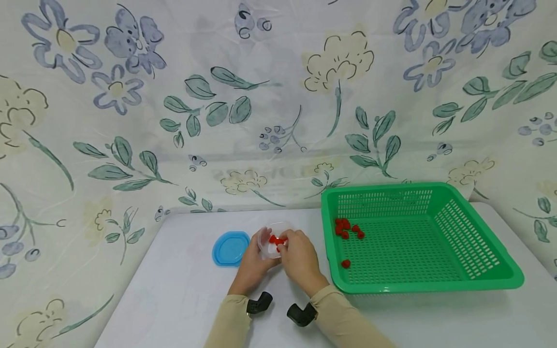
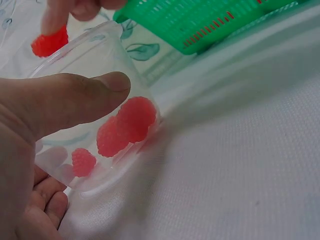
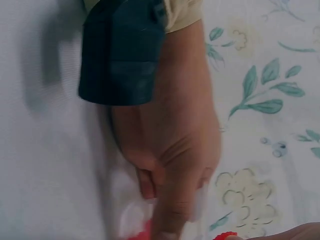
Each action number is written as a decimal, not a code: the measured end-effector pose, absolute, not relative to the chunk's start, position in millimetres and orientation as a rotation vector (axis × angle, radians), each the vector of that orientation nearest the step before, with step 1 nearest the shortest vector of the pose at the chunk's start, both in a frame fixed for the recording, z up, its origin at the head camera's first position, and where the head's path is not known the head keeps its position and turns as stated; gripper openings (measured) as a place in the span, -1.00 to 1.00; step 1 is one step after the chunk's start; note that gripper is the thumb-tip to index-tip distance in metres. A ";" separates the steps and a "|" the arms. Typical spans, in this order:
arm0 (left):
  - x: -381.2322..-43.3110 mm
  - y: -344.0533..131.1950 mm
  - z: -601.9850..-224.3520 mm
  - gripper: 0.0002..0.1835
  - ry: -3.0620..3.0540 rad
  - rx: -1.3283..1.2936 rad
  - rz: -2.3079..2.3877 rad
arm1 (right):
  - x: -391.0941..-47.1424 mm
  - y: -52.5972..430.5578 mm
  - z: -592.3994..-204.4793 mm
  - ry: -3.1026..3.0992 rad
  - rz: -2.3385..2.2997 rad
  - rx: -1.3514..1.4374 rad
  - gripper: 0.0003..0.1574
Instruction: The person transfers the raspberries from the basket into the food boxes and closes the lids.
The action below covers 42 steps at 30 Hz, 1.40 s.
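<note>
A clear plastic cup is tilted in my left hand, whose thumb lies along its outside in the left wrist view. Several red raspberries show through its wall, near the bottom. At the cup's mouth, my right hand pinches another raspberry with its fingertips, just over the rim. The right wrist view shows this hand reaching down, with its fingertips partly cut off by the lower edge. To the left of the cup, a blue lid lies on the table.
A green perforated basket stands on the right side of the white table. Several loose raspberries lie along its left side, one nearer the front. Behind hangs a flower-patterned cloth.
</note>
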<state>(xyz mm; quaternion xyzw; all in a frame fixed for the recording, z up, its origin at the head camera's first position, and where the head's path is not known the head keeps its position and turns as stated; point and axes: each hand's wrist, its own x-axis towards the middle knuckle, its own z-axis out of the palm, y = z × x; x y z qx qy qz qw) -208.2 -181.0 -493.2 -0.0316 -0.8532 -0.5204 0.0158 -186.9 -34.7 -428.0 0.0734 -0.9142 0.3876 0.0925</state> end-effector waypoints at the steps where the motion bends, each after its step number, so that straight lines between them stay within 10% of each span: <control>1: -207.9 -180.8 -493.0 -0.01 -2.654 -0.098 -1.618 | -187.6 -34.9 -430.8 -2.701 1.147 0.219 -0.83; 42: -207.5 -180.9 -495.5 -0.02 -2.653 -0.109 -1.602 | -180.7 -32.8 -416.9 -2.625 1.160 0.330 -0.77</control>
